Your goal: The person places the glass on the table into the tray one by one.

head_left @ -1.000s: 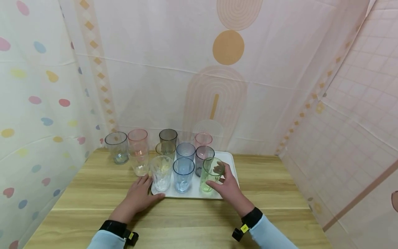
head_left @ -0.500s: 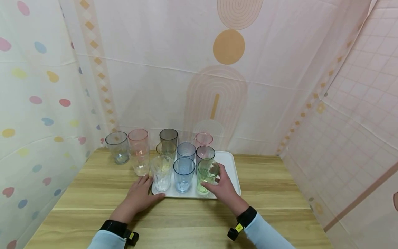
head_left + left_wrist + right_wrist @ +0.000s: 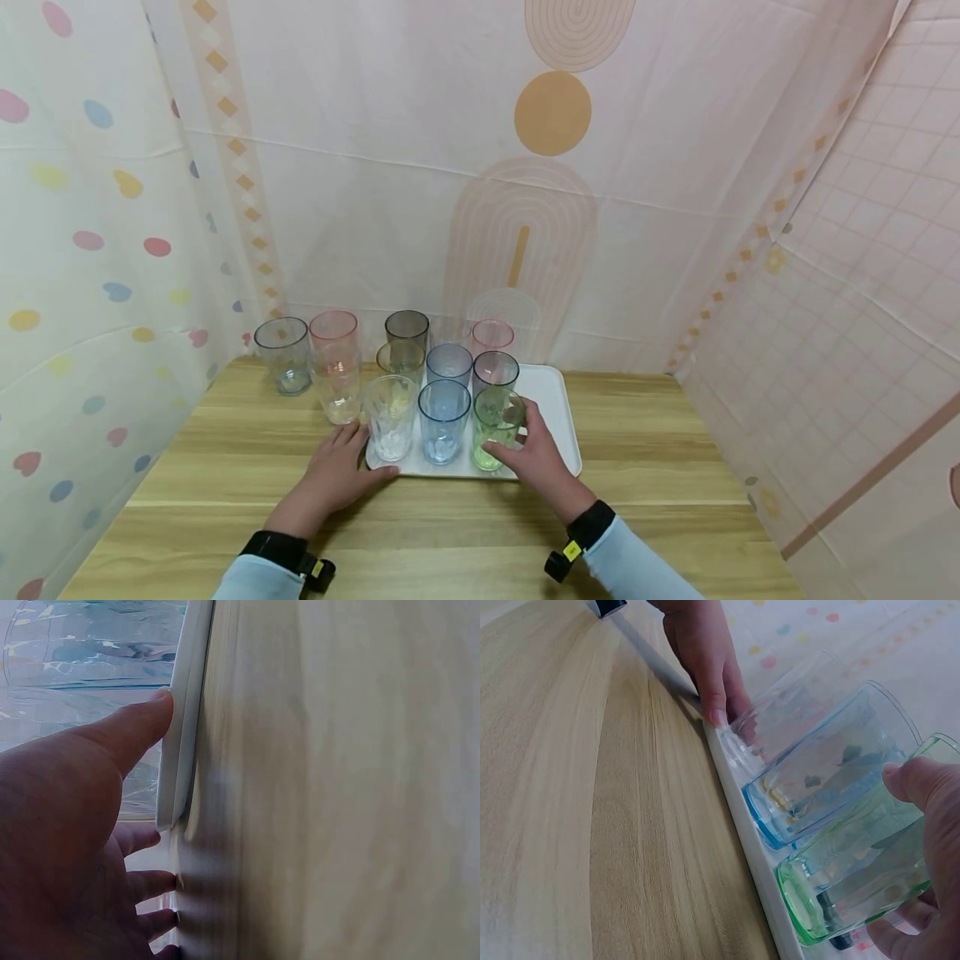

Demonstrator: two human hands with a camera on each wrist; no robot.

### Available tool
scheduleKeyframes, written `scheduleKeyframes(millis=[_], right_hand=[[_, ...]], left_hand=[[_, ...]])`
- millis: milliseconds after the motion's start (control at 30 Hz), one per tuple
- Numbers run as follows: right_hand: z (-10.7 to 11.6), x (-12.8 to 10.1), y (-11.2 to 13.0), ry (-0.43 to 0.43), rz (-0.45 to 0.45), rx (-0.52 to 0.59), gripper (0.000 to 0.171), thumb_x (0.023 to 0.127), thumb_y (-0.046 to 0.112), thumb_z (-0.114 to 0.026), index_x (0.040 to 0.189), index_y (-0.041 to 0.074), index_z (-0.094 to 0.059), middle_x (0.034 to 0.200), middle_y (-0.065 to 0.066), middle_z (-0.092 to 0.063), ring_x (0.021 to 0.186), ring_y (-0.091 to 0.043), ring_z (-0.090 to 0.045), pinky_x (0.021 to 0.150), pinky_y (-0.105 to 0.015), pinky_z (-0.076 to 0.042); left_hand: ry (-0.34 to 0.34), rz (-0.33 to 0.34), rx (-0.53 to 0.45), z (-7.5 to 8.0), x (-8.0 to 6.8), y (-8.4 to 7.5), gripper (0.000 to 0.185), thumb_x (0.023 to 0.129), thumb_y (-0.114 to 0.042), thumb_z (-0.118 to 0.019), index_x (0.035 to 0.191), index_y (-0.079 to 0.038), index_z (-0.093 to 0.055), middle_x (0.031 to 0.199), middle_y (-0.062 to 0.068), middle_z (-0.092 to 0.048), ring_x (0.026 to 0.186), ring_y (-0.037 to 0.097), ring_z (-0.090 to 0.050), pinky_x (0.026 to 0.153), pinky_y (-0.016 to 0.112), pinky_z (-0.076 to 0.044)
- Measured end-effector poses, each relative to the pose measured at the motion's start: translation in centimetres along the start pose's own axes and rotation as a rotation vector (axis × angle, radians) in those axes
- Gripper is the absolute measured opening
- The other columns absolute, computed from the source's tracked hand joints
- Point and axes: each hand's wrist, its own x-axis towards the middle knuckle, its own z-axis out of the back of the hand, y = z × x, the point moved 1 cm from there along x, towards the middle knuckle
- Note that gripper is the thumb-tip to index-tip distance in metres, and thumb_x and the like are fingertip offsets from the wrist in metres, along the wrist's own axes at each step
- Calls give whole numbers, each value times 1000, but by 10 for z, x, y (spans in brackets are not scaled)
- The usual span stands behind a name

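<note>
A green cup [image 3: 491,425] stands on the white tray [image 3: 551,392], right beside a blue cup [image 3: 442,421] and a clear cup [image 3: 390,417] in the front row. My right hand [image 3: 528,458] grips the green cup from its right side, thumb [image 3: 919,784] near the rim. The right wrist view shows the green cup [image 3: 847,892] touching the blue cup [image 3: 825,780]. My left hand [image 3: 333,475] lies flat on the table at the tray's front left corner. Its thumb [image 3: 142,724] presses against the tray rim [image 3: 184,735].
Several more tinted cups fill the tray's back rows, among them a purple one [image 3: 493,371]. Three cups stand off the tray at the left, a grey one [image 3: 282,354] farthest out. The wooden table [image 3: 660,450] is enclosed by cloth walls on three sides.
My right hand has slid the green cup leftward along the tray's front until it sits against the blue cup. The left hand has stayed at the tray corner.
</note>
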Motion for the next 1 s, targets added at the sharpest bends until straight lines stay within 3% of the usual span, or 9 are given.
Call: scheduleKeyframes(millis=[667,1000], right_hand=[[0,1,-3,40,-13,-44,96,93,26,-93,167,11,-34,162,-13,-50,147,-35,-51,120,-59,-48],[26,-15,-13,42,5,-186,94,93,31,-94,164,3,-39,163,-20,-51,152,-42,-48,123,-62,-44]], left_hand=[[-16,-12,7,-1,0,2,115,93,-73,-76,161,14,-43,169,41,-32,157,64,-27,126,77,-26],[-24,-21,17,1,0,0,114,94,-73,-76,160,14,-45,168,42,-33,156,64,-28,125,77,-27]])
